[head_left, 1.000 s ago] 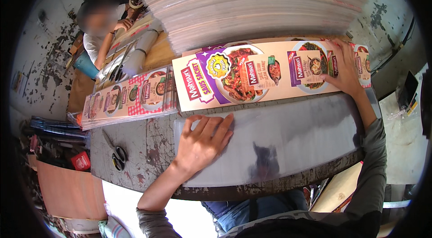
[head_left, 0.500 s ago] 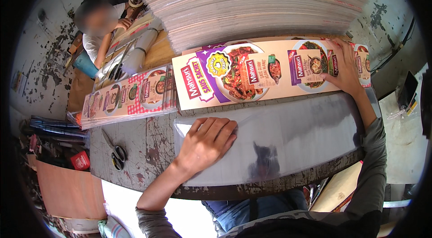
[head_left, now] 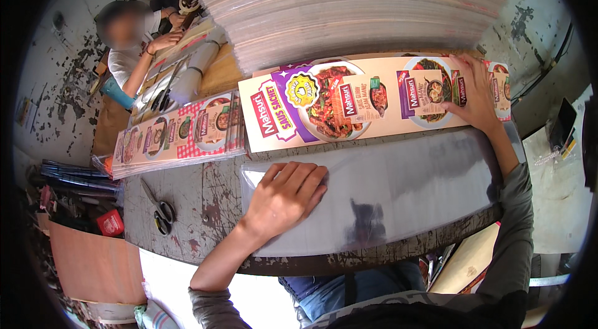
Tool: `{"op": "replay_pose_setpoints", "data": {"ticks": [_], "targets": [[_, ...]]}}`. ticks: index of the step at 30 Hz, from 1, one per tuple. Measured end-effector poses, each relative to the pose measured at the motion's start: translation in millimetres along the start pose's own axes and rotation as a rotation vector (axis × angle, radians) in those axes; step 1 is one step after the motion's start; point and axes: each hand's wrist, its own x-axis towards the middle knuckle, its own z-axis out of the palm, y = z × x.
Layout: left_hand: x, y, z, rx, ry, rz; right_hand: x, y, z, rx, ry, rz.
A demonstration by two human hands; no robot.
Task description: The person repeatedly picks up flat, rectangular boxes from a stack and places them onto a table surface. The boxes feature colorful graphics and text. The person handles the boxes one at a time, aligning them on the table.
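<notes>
A clear plastic sleeve (head_left: 405, 186) lies flat and long across the table before me. My left hand (head_left: 283, 198) rests on its left end, palm down, fingers slightly bent and nothing visible in them. Just beyond the sleeve lies a long printed cardboard panel (head_left: 389, 105), cream with purple and food pictures, on top of at least one more like it. Over its right part spreads my right hand (head_left: 476, 92), thumb apart on the printed face, fingertips by the far edge. To the left sits a stack of similar printed panels (head_left: 174, 133) with red checks.
Black-handled scissors (head_left: 162, 214) lie on the worn grey table (head_left: 205, 217) at the left. Behind the panels rises a tall stack of flat sheets (head_left: 361, 11). A rolled plastic bundle (head_left: 202, 61) lies farther left. Two people sit at the far left.
Both my hands, the sleeve and the panels stay in place. At the far left, the nearer person has shifted left and the person behind shows more.
</notes>
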Motion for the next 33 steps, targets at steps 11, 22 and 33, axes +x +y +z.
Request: {"op": "replay_pose_setpoints", "data": {"ticks": [11,22,33], "targets": [[0.3,0.9,-2.4,0.003,-0.006,0.000,-0.4,-0.6,0.3,-0.034,0.011,-0.003],[0.9,1.0,-2.6,0.001,-0.016,-0.001,-0.4,0.7,0.6,-0.018,0.000,0.005],[0.3,0.8,-2.2,0.000,-0.008,0.003,0.1,0.4,0.0,-0.001,0.009,0.013]]}}
